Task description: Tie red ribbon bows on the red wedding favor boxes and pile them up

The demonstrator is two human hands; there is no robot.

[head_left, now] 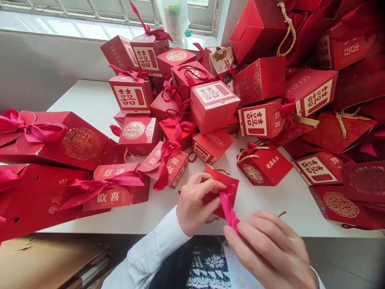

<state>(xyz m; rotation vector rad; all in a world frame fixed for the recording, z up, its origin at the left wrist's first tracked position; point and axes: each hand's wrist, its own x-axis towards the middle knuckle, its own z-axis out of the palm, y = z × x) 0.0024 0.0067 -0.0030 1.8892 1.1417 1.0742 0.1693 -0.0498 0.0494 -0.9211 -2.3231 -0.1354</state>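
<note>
So the glossy hot-pink satin ribbon [227, 206] runs slantwise from the small red cardboard box [219, 176] on the white counter [270, 196], down and right toward the near edge. Left hand [200, 200] is way closer to the box, thumb and finger pinching the ribbon's upper end, can't tell if it's touching cardboard. Right hand [267, 245] has its fingers closed on the lower end.

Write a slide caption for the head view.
Left hand and right hand hold a glossy pink ribbon over a red cardboard box, among other boxes on a white table.
</note>
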